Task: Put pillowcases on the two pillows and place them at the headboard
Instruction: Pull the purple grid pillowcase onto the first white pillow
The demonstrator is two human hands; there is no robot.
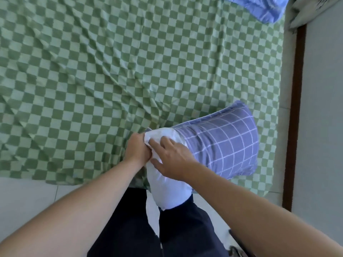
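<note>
While the green checked sheet [115,75] lies rumpled across the bed, the left hand [136,148] clenches a bunch of the white pillow [167,184] at its bare corner. Just beside it, the right hand [171,159] lies on the pillow with fingers spread and pressing. Farther right, the blue grid pillowcase [224,143] covers the pillow's far part, at the bed's near edge. Another blue cloth [259,6] lies at the top right.

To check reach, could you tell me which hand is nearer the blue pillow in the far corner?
Right. The right hand lies on the white pillow, toward the blue pillow; the left hand grips farther left.
</note>
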